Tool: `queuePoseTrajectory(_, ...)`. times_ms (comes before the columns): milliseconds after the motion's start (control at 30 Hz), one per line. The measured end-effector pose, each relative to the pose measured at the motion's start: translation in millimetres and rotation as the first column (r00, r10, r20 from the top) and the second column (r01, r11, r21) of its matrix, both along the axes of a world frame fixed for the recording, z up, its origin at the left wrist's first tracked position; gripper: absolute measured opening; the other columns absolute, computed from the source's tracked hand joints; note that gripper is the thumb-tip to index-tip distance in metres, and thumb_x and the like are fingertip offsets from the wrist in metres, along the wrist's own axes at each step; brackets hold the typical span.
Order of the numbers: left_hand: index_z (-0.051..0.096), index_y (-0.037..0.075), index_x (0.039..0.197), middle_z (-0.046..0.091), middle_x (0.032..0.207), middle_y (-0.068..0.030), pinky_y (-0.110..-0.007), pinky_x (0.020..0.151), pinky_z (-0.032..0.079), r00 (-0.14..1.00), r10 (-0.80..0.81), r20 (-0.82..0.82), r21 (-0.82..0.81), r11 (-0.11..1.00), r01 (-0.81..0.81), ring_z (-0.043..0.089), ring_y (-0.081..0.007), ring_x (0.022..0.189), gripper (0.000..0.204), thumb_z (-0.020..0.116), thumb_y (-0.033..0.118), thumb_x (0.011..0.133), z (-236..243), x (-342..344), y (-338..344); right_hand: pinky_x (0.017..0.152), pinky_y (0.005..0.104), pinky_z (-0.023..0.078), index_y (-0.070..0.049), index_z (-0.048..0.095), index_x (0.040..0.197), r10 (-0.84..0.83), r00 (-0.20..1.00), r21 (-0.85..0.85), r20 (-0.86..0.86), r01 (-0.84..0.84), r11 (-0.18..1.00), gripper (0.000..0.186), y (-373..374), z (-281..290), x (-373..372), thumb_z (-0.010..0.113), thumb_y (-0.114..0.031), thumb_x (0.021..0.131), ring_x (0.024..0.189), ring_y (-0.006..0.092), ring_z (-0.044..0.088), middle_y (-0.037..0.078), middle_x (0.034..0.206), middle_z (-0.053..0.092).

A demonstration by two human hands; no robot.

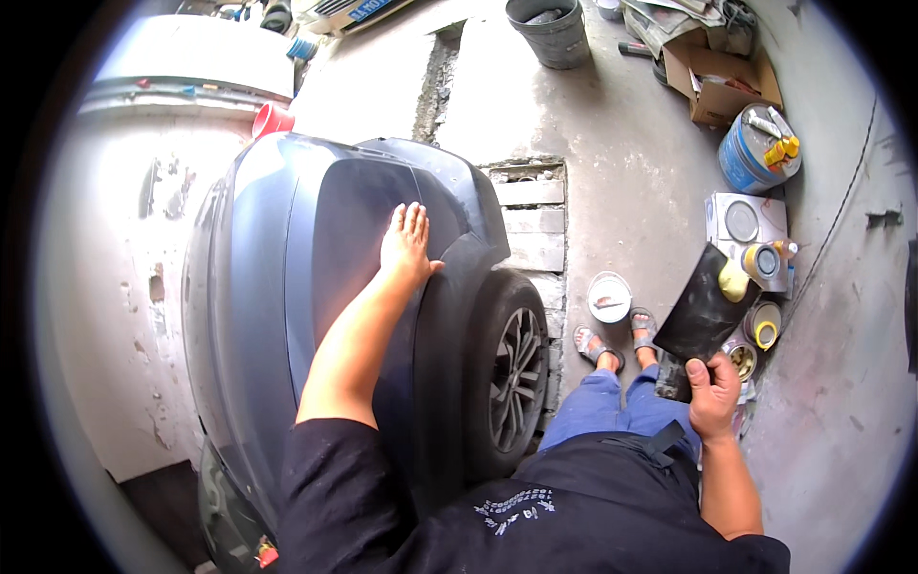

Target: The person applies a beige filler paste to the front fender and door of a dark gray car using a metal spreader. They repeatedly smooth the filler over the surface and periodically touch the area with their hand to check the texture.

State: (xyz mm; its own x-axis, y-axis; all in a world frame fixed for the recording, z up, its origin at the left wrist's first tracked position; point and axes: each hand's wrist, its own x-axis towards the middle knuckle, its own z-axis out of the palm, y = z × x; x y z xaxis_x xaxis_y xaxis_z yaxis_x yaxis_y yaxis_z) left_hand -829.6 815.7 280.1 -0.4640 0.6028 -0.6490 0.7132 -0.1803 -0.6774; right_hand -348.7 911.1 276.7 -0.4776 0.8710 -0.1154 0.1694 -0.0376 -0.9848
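My left hand lies flat, fingers stretched out, on the dull dark patch of a blue-grey car body. The patch looks matt beside the shinier paint around it. On my other side, my right hand grips a flat black board by its lower edge, thumb on top. A pale yellow lump of what looks like putty sits by the board's far right edge. The car's wheel is between my left arm and my legs.
Near my feet stands a white bucket. Along the right wall are tins, a blue drum and a cardboard box. Farther off is a dark bucket. Boards cover a floor channel beside the car.
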Motion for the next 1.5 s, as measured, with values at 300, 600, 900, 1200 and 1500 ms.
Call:
queuePoseTrajectory(300,0.027,0.001,0.150,0.021,0.159,-0.0126,-0.042,0.121,0.004,0.987,-0.080,0.138,0.024,0.997,0.077,0.010,-0.0258,0.149,0.093,0.032,0.071,0.090,26,39,-68,0.063,0.0239,0.037,-0.002,0.052,0.081,-0.057,0.998,-0.045,-0.031,0.055,0.997,0.026,2,-9,-5,0.066,-0.020,0.093,0.070,0.0088,0.041,0.000,0.076,0.052)
queuePoseTrajectory(600,0.029,0.002,0.150,0.024,0.159,-0.0101,-0.044,0.121,0.004,0.974,-0.081,0.214,0.076,0.995,0.066,0.012,-0.0243,0.149,0.088,0.036,0.068,0.091,56,73,-116,0.064,0.0229,0.036,-0.003,0.053,0.081,-0.047,0.997,-0.039,-0.068,0.044,0.998,0.023,13,-25,1,0.066,-0.017,0.094,0.070,0.0077,0.041,-0.002,0.076,0.050)
queuePoseTrajectory(900,0.023,0.003,0.152,0.016,0.161,-0.0103,-0.047,0.121,0.001,1.000,-0.022,0.004,0.125,0.992,0.021,0.006,-0.0237,0.150,0.087,0.033,0.066,0.093,28,12,-32,0.064,0.0222,0.035,-0.004,0.052,0.081,-0.038,0.999,-0.074,-0.032,0.035,0.997,0.024,10,-27,4,0.065,-0.019,0.094,0.071,0.0069,0.040,-0.003,0.077,0.050)
queuePoseTrajectory(1200,0.027,0.000,0.150,0.020,0.159,-0.0149,-0.042,0.121,0.005,0.990,-0.064,0.124,0.081,0.995,0.054,0.010,-0.0281,0.149,0.094,0.033,0.071,0.090,13,41,-68,0.060,0.0238,0.034,-0.003,0.049,0.079,-0.090,0.996,-0.028,-0.004,0.090,0.996,0.029,8,-27,12,0.067,-0.020,0.093,0.068,0.0083,0.038,-0.002,0.072,0.047)
queuePoseTrajectory(1500,0.029,0.008,0.151,0.023,0.160,-0.0053,-0.043,0.121,0.004,0.972,-0.045,0.233,0.057,0.998,0.032,0.012,-0.0228,0.149,0.082,0.032,0.066,0.093,43,42,-77,0.062,0.0202,0.030,-0.008,0.046,0.077,-0.116,0.992,-0.028,-0.042,0.115,0.993,0.028,17,-26,12,0.064,-0.019,0.096,0.069,0.0037,0.034,-0.007,0.073,0.042)
